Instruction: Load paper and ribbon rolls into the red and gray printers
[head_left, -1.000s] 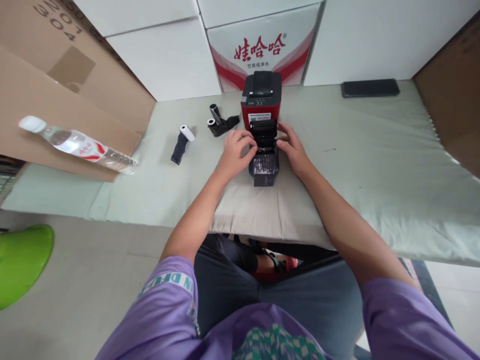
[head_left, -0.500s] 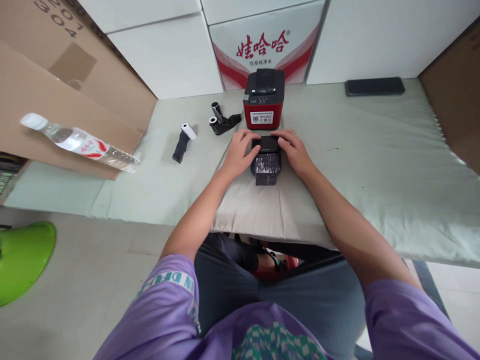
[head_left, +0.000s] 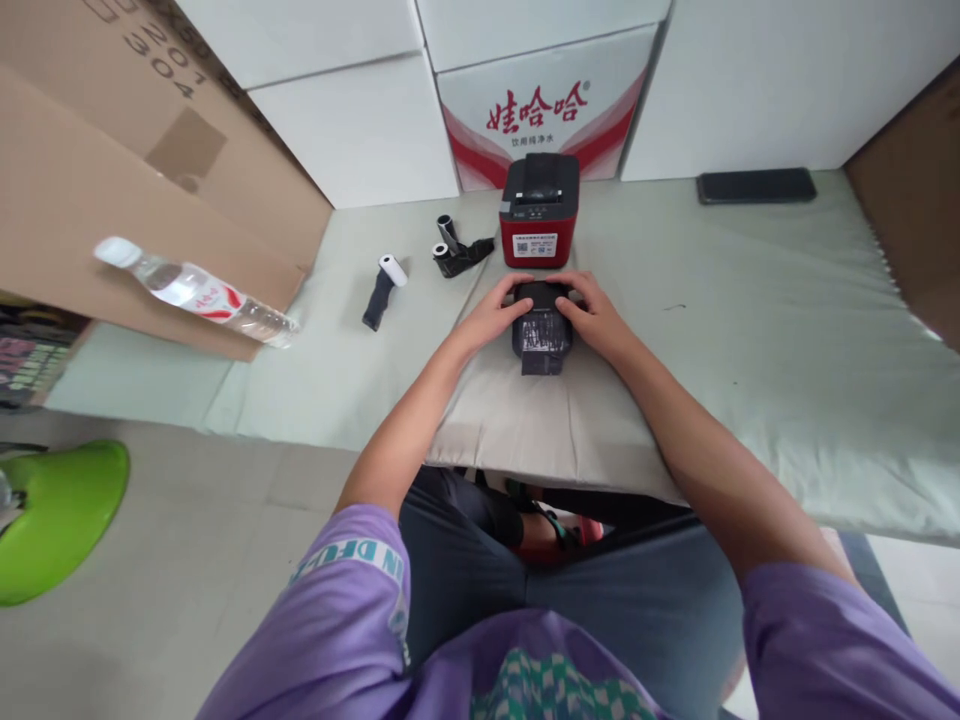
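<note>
On the cloth-covered bench, right in front of me, a small black printer (head_left: 541, 296) sits between both hands. From its front hangs a dark strip (head_left: 544, 340) with pale print marks. My left hand (head_left: 496, 312) grips the left side, its thumb on the top and its fingers curled round the back. My right hand (head_left: 596, 312) mirrors it on the right side, thumb on the top edge. The hidden fingertips reach behind the device. Just beyond stands a red and black receipt printer (head_left: 538, 215) with a white label on its face.
Left of the printers lie small rolls of black-and-white paper (head_left: 457, 250) and another roll (head_left: 386, 290) with a dark tail. A water bottle (head_left: 199, 292) leans by a cardboard box (head_left: 247, 230). White cartons (head_left: 352, 130) line the back; a black phone-like slab (head_left: 757, 186) lies right.
The view has shifted slightly, so everything appears lower and further right. Both hands stay on the small printer; its top looks more rounded and its boxy front edge shows less.
</note>
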